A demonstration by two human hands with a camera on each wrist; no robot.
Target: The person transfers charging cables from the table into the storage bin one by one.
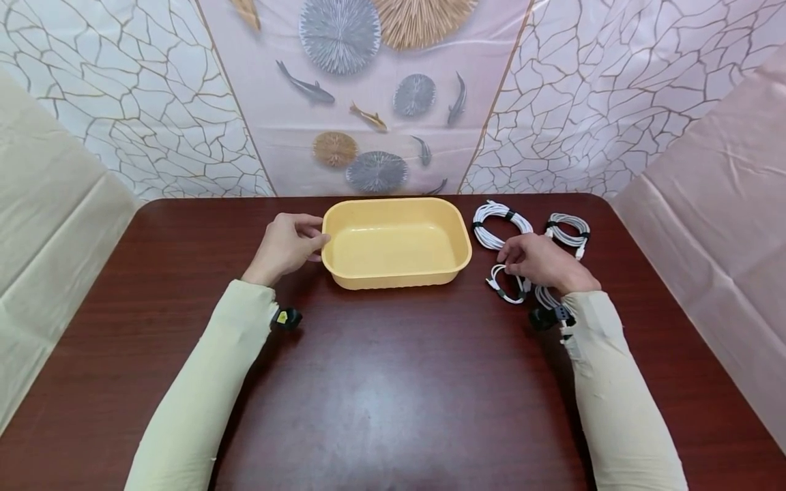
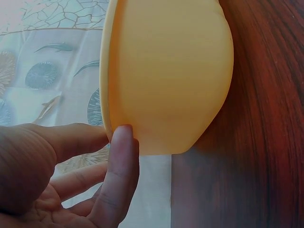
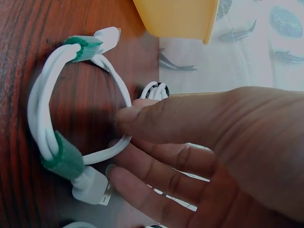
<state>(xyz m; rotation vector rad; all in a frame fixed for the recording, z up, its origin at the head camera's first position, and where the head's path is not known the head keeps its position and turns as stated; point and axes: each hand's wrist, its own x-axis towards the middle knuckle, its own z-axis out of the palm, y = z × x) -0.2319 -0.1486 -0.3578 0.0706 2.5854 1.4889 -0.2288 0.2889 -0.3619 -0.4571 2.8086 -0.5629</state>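
A yellow tray (image 1: 396, 280) stands at the back middle of the table. My left hand (image 1: 284, 247) pinches its left rim, thumb and a finger on either side, as the left wrist view (image 2: 80, 175) shows. At the right, my right hand (image 1: 543, 262) is over a small white cable coil (image 1: 500, 292) bound with green ties. In the right wrist view, thumb and index finger of the right hand (image 3: 190, 147) close round one side of the coil (image 3: 42, 104); the other fingers are loosely bent beside its USB plug (image 3: 90, 187).
A larger white cable coil (image 1: 482, 235) lies right of the tray, and a grey-white coil (image 1: 574, 240) farther right. Another coil (image 1: 545, 298) is partly hidden under the right hand. Patterned cloth (image 1: 184, 136) hangs behind the dark red table (image 1: 368, 382).
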